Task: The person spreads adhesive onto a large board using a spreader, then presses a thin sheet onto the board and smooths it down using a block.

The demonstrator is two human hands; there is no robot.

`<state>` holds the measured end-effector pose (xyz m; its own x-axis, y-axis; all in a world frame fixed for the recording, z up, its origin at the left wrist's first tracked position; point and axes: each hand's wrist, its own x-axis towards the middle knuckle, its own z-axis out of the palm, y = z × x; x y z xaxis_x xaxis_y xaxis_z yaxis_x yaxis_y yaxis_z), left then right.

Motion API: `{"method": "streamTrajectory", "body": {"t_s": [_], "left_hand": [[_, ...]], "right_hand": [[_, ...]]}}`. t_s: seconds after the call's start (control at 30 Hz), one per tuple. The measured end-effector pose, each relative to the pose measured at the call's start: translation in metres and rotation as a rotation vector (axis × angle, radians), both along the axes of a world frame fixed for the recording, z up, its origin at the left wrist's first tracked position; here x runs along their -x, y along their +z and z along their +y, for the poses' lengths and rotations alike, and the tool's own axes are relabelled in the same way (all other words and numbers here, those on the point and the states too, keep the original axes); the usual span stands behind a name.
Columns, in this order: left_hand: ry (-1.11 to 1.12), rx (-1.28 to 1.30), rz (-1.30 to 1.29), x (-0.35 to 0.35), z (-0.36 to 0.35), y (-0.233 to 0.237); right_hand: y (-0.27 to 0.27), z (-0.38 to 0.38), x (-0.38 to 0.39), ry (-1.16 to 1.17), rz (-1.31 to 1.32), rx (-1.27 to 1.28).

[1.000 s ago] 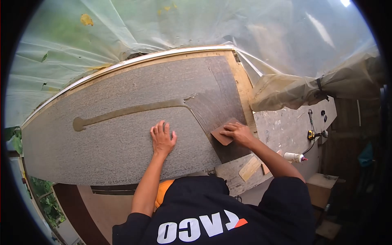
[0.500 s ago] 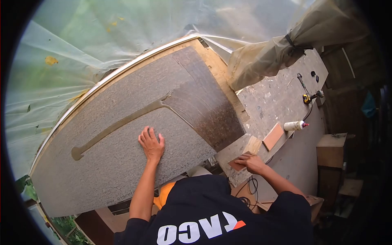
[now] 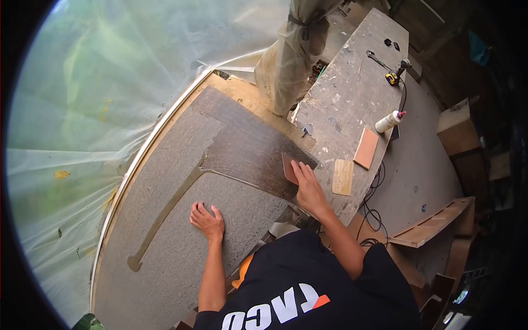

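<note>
My right hand [image 3: 312, 190] grips a thin reddish-brown rectangular spreader [image 3: 289, 169], its edge over the dark, wet-looking patch [image 3: 250, 151] at the right end of a large curved grey panel [image 3: 159, 181]. Fine streaks run through that patch. A thick band of brownish glue [image 3: 170, 212] lies along the panel's middle, with a thinner line bending off to the right. Left of my body, my left hand [image 3: 208, 221] rests on the panel's bare grey surface, fingers bent and slightly apart, holding nothing.
On the stained bench [image 3: 352, 93] at right are a pale wood piece [image 3: 342, 177], a pinkish board [image 3: 366, 148], a white bottle [image 3: 389, 122] and a yellow-black drill [image 3: 394, 76]. Plastic sheeting [image 3: 137, 66] hangs beyond the panel. Black cable [image 3: 374, 214] coils below the bench.
My right hand has moved from the bench corner up and left onto the panel's dark patch, carrying the spreader. My left hand stays on the panel. The view has turned right.
</note>
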<state>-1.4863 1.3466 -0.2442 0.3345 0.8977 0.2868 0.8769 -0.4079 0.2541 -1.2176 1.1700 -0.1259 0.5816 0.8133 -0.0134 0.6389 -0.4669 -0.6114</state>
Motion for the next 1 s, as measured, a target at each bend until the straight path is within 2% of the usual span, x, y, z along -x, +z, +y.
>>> {"method": "streamTrajectory", "body": {"t_s": [0.03, 0.1, 0.23, 0.37, 0.5, 0.73, 0.87, 1.0], "left_hand": [[-0.023, -0.014, -0.001, 0.000, 0.000, 0.000], [0.005, 0.012, 0.015, 0.000, 0.000, 0.001], [-0.011, 0.011, -0.001, 0.002, 0.001, 0.000], [-0.018, -0.005, -0.006, 0.002, 0.000, 0.000], [-0.014, -0.033, 0.010, 0.000, -0.001, 0.003], [-0.011, 0.001, -0.002, 0.000, -0.001, 0.004], [-0.001, 0.001, 0.015, 0.000, 0.000, 0.004], [-0.013, -0.012, 0.010, 0.001, 0.000, 0.001]], "right_hand": [[-0.007, 0.004, 0.005, -0.023, -0.001, -0.014], [-0.019, 0.010, 0.009, -0.102, -0.119, 0.166], [-0.045, 0.018, -0.005, -0.188, -0.250, 0.253], [-0.056, 0.033, -0.014, -0.217, -0.254, 0.403], [-0.051, 0.047, -0.016, -0.247, -0.205, 0.398], [-0.066, 0.055, -0.011, -0.238, -0.336, 0.394], [-0.058, 0.053, -0.004, -0.184, -0.270, 0.344], [-0.048, 0.053, -0.011, -0.230, -0.302, 0.273]]}}
